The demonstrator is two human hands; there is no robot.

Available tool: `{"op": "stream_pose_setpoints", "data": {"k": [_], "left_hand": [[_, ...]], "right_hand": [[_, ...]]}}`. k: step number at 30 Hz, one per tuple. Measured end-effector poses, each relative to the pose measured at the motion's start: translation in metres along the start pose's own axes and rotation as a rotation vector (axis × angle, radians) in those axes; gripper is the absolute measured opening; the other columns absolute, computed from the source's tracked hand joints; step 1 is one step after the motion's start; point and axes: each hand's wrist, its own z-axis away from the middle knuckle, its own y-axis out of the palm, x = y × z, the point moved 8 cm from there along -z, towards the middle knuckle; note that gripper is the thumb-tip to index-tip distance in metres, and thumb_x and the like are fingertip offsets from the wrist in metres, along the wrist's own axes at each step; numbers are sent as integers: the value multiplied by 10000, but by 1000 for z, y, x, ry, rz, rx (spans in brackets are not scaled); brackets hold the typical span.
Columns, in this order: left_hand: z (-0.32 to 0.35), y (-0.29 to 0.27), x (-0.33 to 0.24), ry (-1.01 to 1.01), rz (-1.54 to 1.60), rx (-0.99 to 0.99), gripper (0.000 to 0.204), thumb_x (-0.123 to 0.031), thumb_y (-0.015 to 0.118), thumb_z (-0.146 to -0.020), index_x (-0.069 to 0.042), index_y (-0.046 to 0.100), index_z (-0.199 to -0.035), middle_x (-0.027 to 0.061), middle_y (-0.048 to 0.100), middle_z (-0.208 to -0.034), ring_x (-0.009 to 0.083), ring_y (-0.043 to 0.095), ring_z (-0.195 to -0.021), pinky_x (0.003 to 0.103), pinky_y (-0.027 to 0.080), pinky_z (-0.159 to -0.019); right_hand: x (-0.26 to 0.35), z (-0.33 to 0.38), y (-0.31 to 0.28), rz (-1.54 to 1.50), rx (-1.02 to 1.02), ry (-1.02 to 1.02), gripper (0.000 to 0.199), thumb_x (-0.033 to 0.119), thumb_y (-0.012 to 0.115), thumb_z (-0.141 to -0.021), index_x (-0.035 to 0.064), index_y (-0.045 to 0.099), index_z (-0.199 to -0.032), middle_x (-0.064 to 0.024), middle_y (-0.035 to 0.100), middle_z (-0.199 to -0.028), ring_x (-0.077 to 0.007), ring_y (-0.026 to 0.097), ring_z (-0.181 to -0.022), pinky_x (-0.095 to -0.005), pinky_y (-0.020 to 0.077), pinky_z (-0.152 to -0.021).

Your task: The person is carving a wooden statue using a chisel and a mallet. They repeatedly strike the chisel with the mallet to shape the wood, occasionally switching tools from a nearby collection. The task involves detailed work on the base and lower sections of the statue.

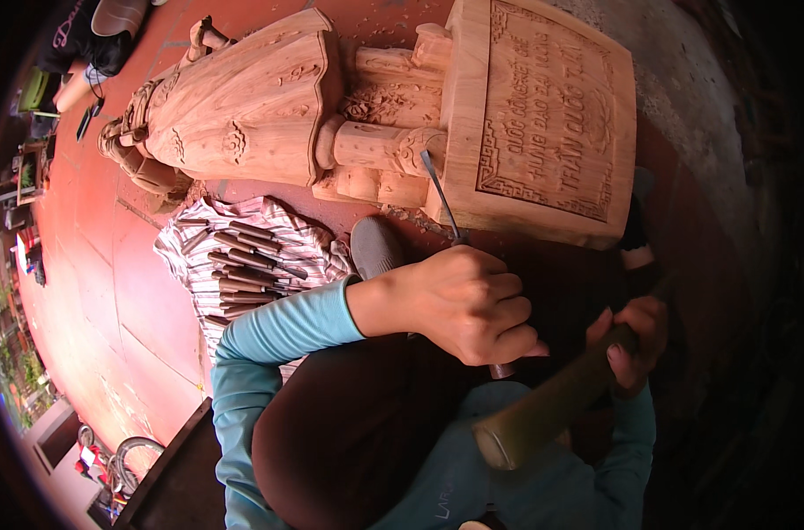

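My left hand [472, 305] is closed around the handle of a carving chisel [443, 196]. The chisel's metal blade points up toward the carved leg and base of a reddish wooden statue [243, 106], which lies on its side; I cannot tell if the tip touches it. The statue's block base [468, 132] bears a recessed panel with raised lettering and a patterned border. In my right hand [636, 344] is a wooden mallet [543, 411], a thick club shape slightly blurred, its butt tilted down and left beside the chisel's handle end.
Several brown-handled chisels [243, 269] lie on a striped cloth [185, 256] at the left. A grey shoe [375, 247] is beside the statue. Wood shavings are scattered on the red tiled floor [93, 256]. At the top left is a person in dark clothes with a grey cap [119, 16]. A bicycle [137, 461] stands lower left.
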Motion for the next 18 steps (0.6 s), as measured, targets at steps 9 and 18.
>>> {"op": "stream_pose_setpoints", "data": {"k": [9, 18], "left_hand": [[-5, -2, 1, -1, 4, -11, 470, -218, 754, -781, -136, 360, -538, -39, 335, -525, 105, 401, -425, 238, 279, -362], [-5, -6, 4, -4, 66, -31, 445, -163, 751, -773, -129, 372, -541, -34, 344, -520, 117, 414, -420, 249, 284, -358]], "right_hand": [[0, 5, -3, -18, -28, 33, 660, -93, 592, -713, 319, 391, -1188, -58, 455, -819, -202, 493, -603, -345, 399, -473], [-3, 9, -9, -85, -120, 9, 677, -102, 600, -696, 299, 408, -1207, -65, 470, -817, -209, 489, -597, -337, 379, -461]]}}
